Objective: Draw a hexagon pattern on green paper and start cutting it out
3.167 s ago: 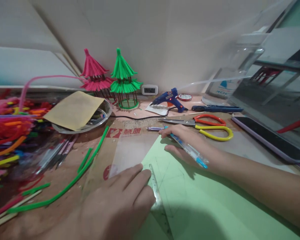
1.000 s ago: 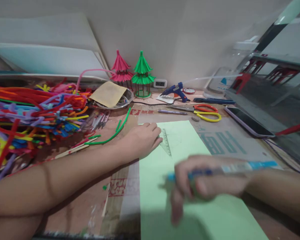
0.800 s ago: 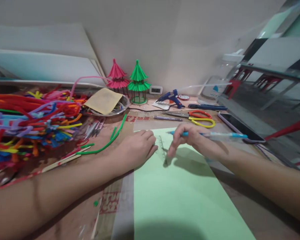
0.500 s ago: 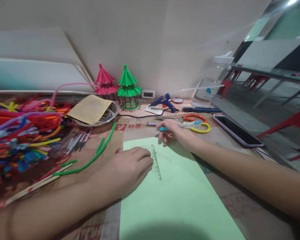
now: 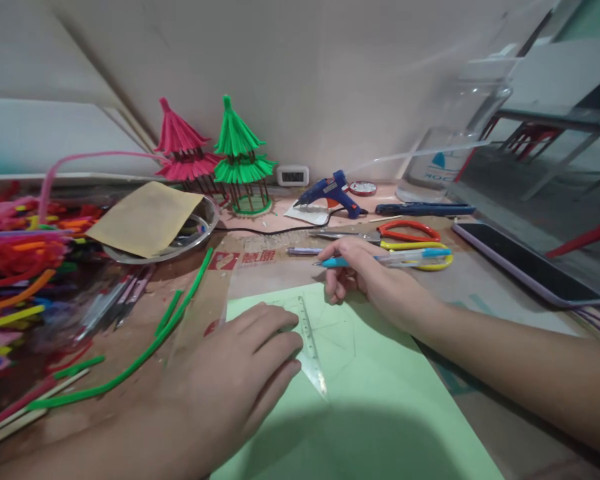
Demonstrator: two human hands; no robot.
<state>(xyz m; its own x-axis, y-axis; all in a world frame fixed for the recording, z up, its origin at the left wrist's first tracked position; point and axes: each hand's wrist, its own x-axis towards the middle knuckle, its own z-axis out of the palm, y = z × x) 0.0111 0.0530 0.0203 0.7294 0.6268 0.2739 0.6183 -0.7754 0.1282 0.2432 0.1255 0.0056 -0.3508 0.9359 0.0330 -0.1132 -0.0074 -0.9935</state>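
A light green sheet of paper (image 5: 405, 387) lies before me, with thin straight lines drawn on its upper part. My left hand (image 5: 255, 357) presses a clear triangular set square (image 5: 312, 360) onto the sheet, fingers bent together over its left part and hiding it. Between the thumb and fingers of my right hand (image 5: 363, 273) is a clear pen (image 5: 397, 259) with a blue grip and blue end. Its tip points left, above the sheet's far edge. Red-and-yellow-handled scissors (image 5: 410, 231) lie behind this hand, beside another slim pen (image 5: 303, 251).
Colourful pipe cleaners (image 5: 15, 267) heap up at left, near a metal dish (image 5: 207, 230) topped by yellowish card (image 5: 150, 217). Pink (image 5: 180, 137) and green (image 5: 239, 137) pagoda models, a blue glue gun (image 5: 327, 191) and a water bottle (image 5: 445, 157) stand behind. A phone (image 5: 525, 263) lies right.
The camera view has moved closer to the desk. My right hand still holds the pen near the sheet's far edge, and my left stays on the set square, showing more of its lower corner.
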